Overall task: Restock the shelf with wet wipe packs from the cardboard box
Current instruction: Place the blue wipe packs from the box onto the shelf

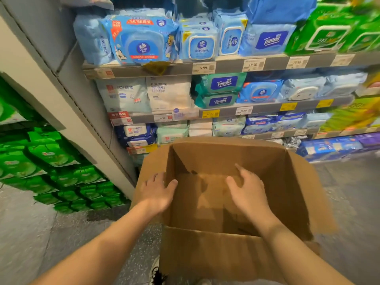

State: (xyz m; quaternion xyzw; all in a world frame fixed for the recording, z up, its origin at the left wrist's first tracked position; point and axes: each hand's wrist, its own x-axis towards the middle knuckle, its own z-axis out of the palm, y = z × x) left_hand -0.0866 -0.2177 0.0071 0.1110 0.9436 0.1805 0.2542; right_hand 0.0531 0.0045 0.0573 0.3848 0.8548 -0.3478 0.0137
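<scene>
A shelf [226, 67] of wipe packs [141, 41] stands behind an open box [226, 249]. Left hand [157, 192] rests on its flap, fingers loose; right hand [247, 188] hovers inside, fingers relaxed, holding nothing.

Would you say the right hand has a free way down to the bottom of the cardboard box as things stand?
Probably yes. The right hand is already inside the open cardboard box, whose flaps are folded outward, and no packs show between it and the bare bottom.

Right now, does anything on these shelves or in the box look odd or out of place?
The cardboard box looks empty, with no packs visible inside. On the top shelf edge, a crumpled yellow tag hangs crookedly, unlike the flat price labels beside it.
</scene>
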